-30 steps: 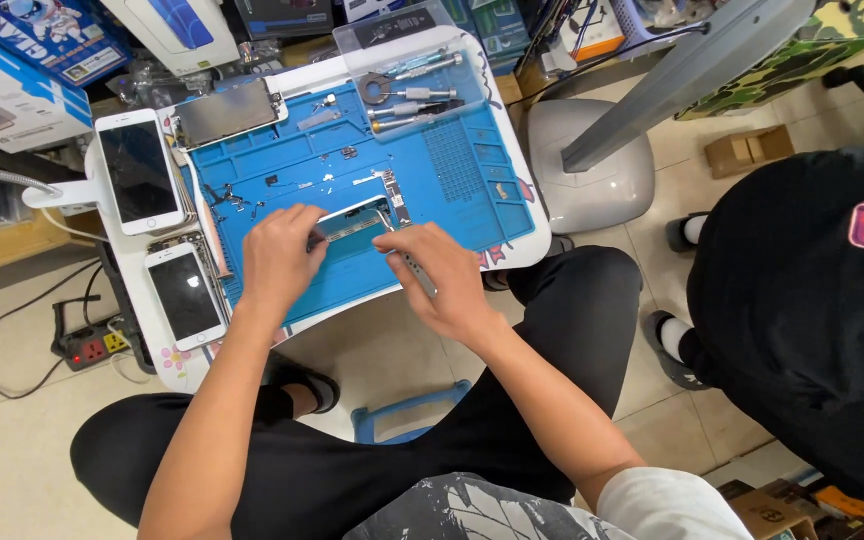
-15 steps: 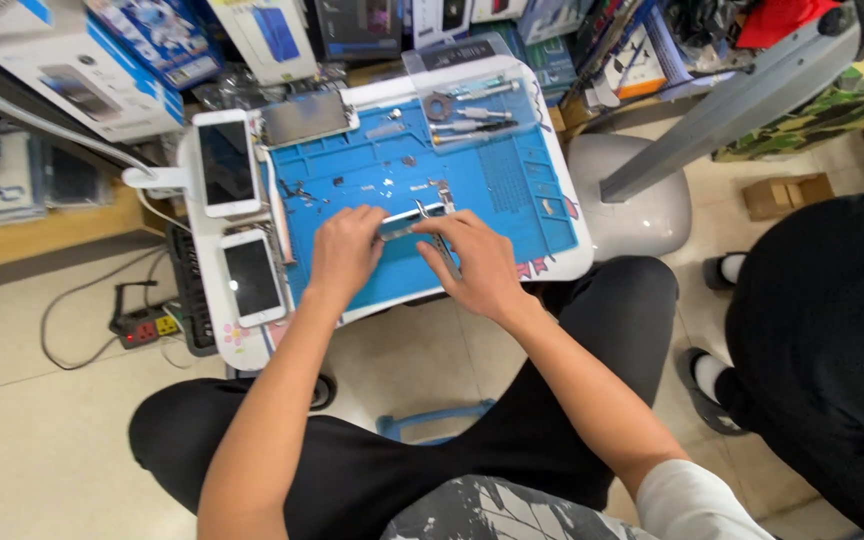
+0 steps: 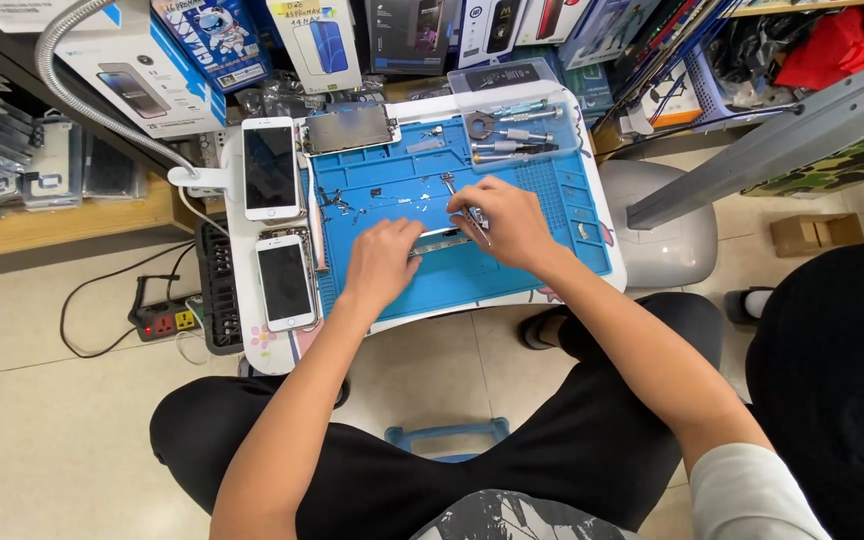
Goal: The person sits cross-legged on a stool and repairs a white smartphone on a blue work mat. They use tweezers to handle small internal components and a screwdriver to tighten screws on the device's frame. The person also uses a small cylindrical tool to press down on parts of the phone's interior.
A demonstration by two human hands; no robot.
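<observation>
1. So the person is sat low at a small white table (image 3: 242, 345) with a blue repair mat (image 3: 512, 265) on it, both hands on an opened phone body (image 3: 442, 240) lying mid-mat, just in front of them

2. left hand (image 3: 382, 262) is curled over the near left end of that phone, fingers pressing down to pin it. Looks like a steadying grip, not a lift

3. right hand (image 3: 507, 222) is pinched shut on a thin tool, tweezers I'd guess, with the tip down at the phone's upper right. Too small to say what the tip is touching

4. My read: this is the fiddly mid-teardown bit, picking at a small part or screw inside the frame. Whatever comes next needs a tiny, steady move with the left holding firm

5. Loose bits (image 3: 352, 200) are scattered on the mat just up-left of the hands, so sweeping a wrist that way would be risky

6. A clear tray of screwdrivers (image 3: 512, 135) sits at the far right corner, a detached screen (image 3: 350, 128) at the far edge, and two white phones (image 3: 282, 230) line the left strip of table

7. Open room is the bare mat toward the near edge and to the right. A flexible lamp arm (image 3: 82, 90) curves in at far left, and someone in black (image 3: 832, 380) sits close on the right
</observation>
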